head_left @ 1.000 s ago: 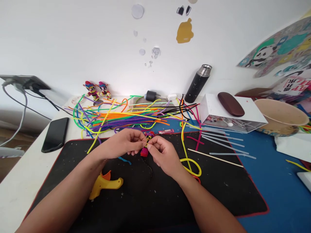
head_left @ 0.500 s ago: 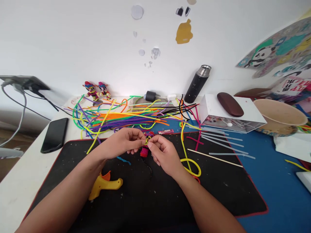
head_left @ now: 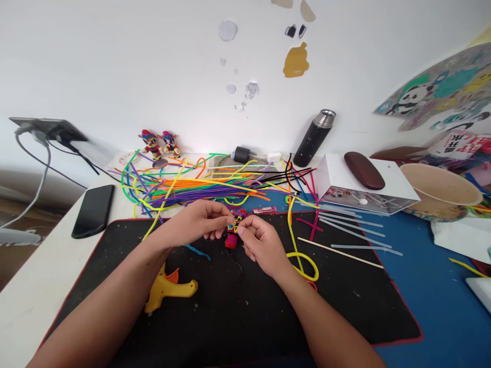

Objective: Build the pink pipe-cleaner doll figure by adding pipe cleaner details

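A small pipe-cleaner figure (head_left: 230, 241), magenta below with yellow, black and purple parts above, is between my two hands over the black mat. My left hand (head_left: 209, 221) is closed in a pinch at its left side, with a speck of blue and yellow at the fingertips. From the right, my right hand (head_left: 263, 243) pinches at a small yellow part of the figure. Fingers hide some of its upper body. Below my left forearm lies a yellow glue gun (head_left: 166, 289) with an orange trigger. A blue twisted piece (head_left: 197, 251) is nearby.
Behind my hands spreads a heap of coloured pipe cleaners (head_left: 207, 189). Two finished figures (head_left: 151, 145) stand by the wall. A black flask (head_left: 314, 138), a white box (head_left: 330, 176) and clear glue sticks (head_left: 356, 230) are on the right; a phone (head_left: 93, 211) lies left.
The view has shifted slightly, moving everything a little right and down. My fingertips have parted slightly, showing more of the figure between them.
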The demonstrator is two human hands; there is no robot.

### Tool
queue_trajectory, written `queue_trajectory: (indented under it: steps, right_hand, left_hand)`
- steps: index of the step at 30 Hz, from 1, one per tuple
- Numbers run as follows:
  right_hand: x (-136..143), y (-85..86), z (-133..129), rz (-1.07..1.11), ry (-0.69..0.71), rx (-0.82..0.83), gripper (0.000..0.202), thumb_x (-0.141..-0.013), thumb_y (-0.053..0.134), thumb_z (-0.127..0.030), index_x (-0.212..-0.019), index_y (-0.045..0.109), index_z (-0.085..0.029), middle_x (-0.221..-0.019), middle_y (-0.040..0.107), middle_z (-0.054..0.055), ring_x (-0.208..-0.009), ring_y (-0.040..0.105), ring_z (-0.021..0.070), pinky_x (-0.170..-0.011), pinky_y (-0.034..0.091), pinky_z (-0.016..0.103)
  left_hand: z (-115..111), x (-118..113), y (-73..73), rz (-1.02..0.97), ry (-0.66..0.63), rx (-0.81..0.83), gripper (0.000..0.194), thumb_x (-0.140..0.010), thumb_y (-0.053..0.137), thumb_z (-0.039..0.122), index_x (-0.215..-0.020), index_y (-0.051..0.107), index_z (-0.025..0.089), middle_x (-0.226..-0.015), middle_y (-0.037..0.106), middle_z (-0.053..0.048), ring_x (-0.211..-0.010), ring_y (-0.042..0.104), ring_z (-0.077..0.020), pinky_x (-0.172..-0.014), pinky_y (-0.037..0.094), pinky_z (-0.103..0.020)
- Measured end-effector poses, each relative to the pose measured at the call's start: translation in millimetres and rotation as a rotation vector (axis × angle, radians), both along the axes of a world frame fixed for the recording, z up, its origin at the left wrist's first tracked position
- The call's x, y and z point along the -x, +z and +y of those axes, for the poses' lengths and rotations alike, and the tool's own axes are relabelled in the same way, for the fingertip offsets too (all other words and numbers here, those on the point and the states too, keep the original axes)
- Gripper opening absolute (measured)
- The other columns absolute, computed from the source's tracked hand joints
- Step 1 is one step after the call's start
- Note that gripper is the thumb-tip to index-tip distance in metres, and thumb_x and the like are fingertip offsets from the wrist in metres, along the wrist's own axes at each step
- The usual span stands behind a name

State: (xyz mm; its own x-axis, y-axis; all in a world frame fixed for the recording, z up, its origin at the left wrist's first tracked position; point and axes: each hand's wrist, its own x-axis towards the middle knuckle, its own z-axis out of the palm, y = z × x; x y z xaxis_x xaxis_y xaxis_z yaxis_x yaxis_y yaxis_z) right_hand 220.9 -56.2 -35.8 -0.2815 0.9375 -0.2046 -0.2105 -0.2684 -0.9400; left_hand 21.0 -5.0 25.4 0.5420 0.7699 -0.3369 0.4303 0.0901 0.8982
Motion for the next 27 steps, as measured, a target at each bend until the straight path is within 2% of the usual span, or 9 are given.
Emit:
queue_trajectory:
  steps: [4, 7, 12, 15, 21, 27]
  right_hand:
    - [2, 0.0, -1, -0.013, -0.011, -0.006, 0.030, -0.087, 0.073, -0.047, -0.083, 0.057, -0.022, -0.050, 0.042, -0.014, -0.033, 0.032, 0.0056, -0.035, 0.023, 0.021]
    - [2, 2.8, 0, -0.031, -0.002, -0.015, 0.031, -0.088, 0.073, -0.047, -0.082, 0.056, -0.022, -0.048, 0.040, -0.014, -0.033, 0.032, 0.0061, -0.036, 0.024, 0.021]
    - [-8, 9.7, 1, -0.130, -0.016, -0.030, 0.030, -0.088, 0.071, -0.048, -0.083, 0.057, -0.023, -0.049, 0.040, -0.014, -0.034, 0.030, 0.0064, -0.036, 0.023, 0.021]
    - [-23, 6.2, -1, -0.280, -0.002, -0.033, 0.026, -0.089, 0.070, -0.046, -0.084, 0.058, -0.022, -0.051, 0.042, -0.012, -0.036, 0.033, 0.0076, -0.039, 0.024, 0.022]
    - [-58, -14.9, -3, -0.590, 0.030, -0.104, 0.018, -0.090, 0.064, -0.038, -0.087, 0.063, -0.021, -0.060, 0.048, -0.008, -0.049, 0.041, 0.0117, -0.049, 0.031, 0.025]
    - [-69, -15.4, -2, -0.893, 0.105, -0.224, 0.012, -0.093, 0.059, -0.029, -0.084, 0.063, -0.022, -0.061, 0.051, -0.006, -0.058, 0.049, 0.0153, -0.057, 0.031, 0.026]
  left_hand:
    - [3, 10, -1.7, -0.073, 0.058, -0.036, 0.029, -0.097, 0.064, 0.045, -0.106, 0.072, 0.019, -0.068, 0.063, 0.003, -0.059, 0.058, -0.0126, -0.052, 0.042, -0.021]
    - [5, 14, -2.6, -0.100, 0.069, -0.037, 0.025, -0.096, 0.064, 0.041, -0.104, 0.071, 0.018, -0.068, 0.062, 0.003, -0.059, 0.057, -0.0122, -0.053, 0.043, -0.021]
    - [8, 15, 0.7, -0.133, 0.082, -0.039, 0.028, -0.094, 0.065, 0.044, -0.104, 0.069, 0.018, -0.070, 0.065, 0.002, -0.060, 0.058, -0.0127, -0.053, 0.043, -0.022]
    - [8, 18, 3.8, -0.158, 0.100, -0.047, 0.030, -0.094, 0.066, 0.046, -0.103, 0.069, 0.018, -0.071, 0.064, 0.002, -0.061, 0.058, -0.0128, -0.055, 0.044, -0.023]
    - [10, 26, 9.9, -0.188, 0.143, -0.079, 0.028, -0.090, 0.071, 0.045, -0.100, 0.069, 0.019, -0.071, 0.065, 0.002, -0.058, 0.057, -0.0117, -0.052, 0.042, -0.022]
    - [14, 33, 11.2, -0.219, 0.207, -0.083, 0.033, -0.086, 0.075, 0.050, -0.097, 0.069, 0.019, -0.069, 0.065, 0.001, -0.057, 0.057, -0.0122, -0.051, 0.044, -0.023]
